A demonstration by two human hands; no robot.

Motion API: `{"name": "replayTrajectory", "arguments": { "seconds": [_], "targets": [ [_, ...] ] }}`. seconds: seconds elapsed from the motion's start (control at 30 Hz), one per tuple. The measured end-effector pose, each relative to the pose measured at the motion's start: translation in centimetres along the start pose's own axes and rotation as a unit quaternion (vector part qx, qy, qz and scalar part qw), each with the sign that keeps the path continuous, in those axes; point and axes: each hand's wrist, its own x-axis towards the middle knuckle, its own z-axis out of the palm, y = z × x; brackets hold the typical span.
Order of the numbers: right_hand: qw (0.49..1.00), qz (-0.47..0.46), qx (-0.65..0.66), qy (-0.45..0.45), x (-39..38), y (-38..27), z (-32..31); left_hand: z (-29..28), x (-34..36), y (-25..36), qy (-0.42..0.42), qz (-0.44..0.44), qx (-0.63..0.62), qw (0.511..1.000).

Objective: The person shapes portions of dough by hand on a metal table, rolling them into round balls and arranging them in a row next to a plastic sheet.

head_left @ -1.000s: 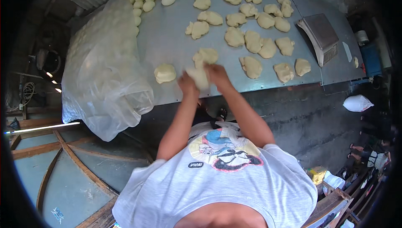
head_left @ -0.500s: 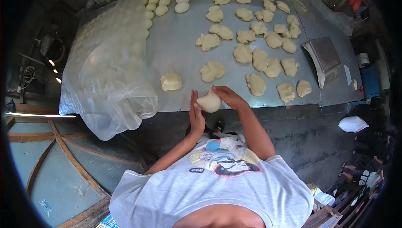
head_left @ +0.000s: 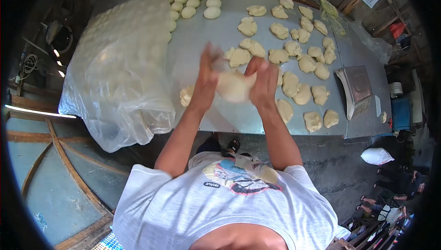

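Observation:
A piece of dough (head_left: 233, 87) is stretched between my two hands over the near part of the metal table (head_left: 197, 39). My right hand (head_left: 265, 84) has its fingers curled round the dough's right end. Against the left side of the dough is my left hand (head_left: 206, 76), its fingers smeared by motion. Partly behind my left wrist, a single dough lump (head_left: 186, 95) lies on the tabletop. Several rough dough lumps (head_left: 290, 84) are spread beyond and to the right of my right hand, some touching each other.
Smooth round dough balls (head_left: 212, 12) stand in rows at the far left, continuing under a clear plastic sheet (head_left: 124, 66) that hangs over the front edge. A scale (head_left: 354, 89) sits at the right. On the floor rests a white sack (head_left: 377, 156); people (head_left: 390, 213) are beyond it.
Both hands have moved up and farther over the table with the dough. Rounded between my palms before, the dough is now drawn out wider, and my right fingers have curled round its end.

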Motion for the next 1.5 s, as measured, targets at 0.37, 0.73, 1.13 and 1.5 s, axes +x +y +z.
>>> {"name": "replayTrajectory", "arguments": {
  "seconds": [0.37,0.73,1.13,1.5],
  "targets": [
    [0.843,0.477,0.227,0.101,5.1,11.2,9.4,-9.9,7.0,-6.7,-0.005,-0.237,-0.022,0.971],
    [0.940,-0.206,-0.266,0.057,27.4,24.4,15.4,-20.4,3.3,-10.8,0.086,-0.127,0.445,0.882],
    [0.964,0.029,-0.212,-0.157,16.4,26.0,10.3,-17.2,6.9,-19.8,0.096,-0.283,0.144,0.943],
    [0.985,0.144,-0.096,0.022,4.7,10.5,4.5,-1.1,5.7,-9.1,0.245,-0.225,-0.260,0.907]
  ]
}}
